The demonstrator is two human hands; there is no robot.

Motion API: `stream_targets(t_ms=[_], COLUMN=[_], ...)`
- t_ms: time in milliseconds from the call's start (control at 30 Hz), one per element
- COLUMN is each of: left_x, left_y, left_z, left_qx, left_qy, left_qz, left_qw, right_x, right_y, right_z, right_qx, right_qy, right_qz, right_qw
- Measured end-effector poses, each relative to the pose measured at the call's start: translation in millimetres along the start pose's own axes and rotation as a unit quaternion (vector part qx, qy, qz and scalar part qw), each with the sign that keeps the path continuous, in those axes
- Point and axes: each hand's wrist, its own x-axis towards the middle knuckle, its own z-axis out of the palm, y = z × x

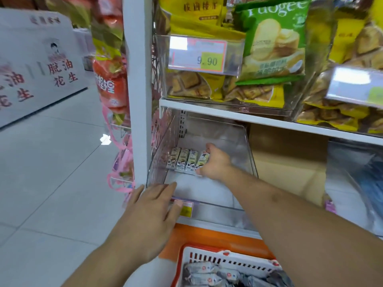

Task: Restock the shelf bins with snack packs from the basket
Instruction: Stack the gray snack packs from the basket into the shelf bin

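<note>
Four snack packs (187,160) stand side by side in a row at the left rear of the clear bin (246,148) on the lower shelf; their print is too small to read. The right hand (214,162) reaches into the bin, fingers curled round the rightmost pack of the row, thumb at its near end; the fingertips are hidden behind the pack, so how firm the grasp is cannot be told. The left hand (154,206) is spread flat and holds nothing, its fingers lying over the bin's front lip and covering part of the price label (186,208) there. The bin floor right of and in front of the row is bare. The white basket (228,261) with orange rim sits at the bottom edge, cut off by the frame; more wrapped packs (209,274) lie in it, blurred, and the right forearm covers its right side. On the shelf above, bins of yellow bags (199,25) and a green bag (273,38) are cropped at the top. A white upright post (138,79) bounds the bin's left side.
</note>
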Motion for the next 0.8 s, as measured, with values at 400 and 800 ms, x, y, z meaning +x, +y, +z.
stream_targets(t_ms=[400,800], left_x=[7.3,-11.1], left_y=[3.3,24.8], left_z=[5.1,-10.2], left_qx=[-0.015,-0.07], left_qy=[-0.003,0.039], left_qz=[-0.014,0.004], left_qw=[1.0,0.997], right_x=[21.9,-74.8], right_y=[4.2,-21.7], right_z=[15.4,-34.3], right_qx=[-0.024,0.071], right_qy=[-0.011,0.015], right_qz=[0.0,-0.096], right_qw=[1.0,0.993])
